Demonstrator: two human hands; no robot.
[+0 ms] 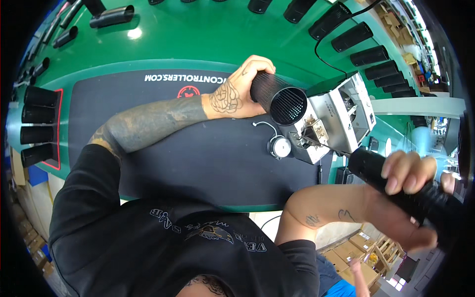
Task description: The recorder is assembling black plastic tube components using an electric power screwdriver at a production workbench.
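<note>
Head view: left hand wrapped around a black perforated tube over the dark mat, open end toward the grey metal fixture. Right hand grips a second black tube, fingers curled, off the green table edge; small round part lies on the mat.

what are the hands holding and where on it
Left hand grips a black perforated metal tube around its rear end. Right hand wraps another black tube around its middle.
</note>
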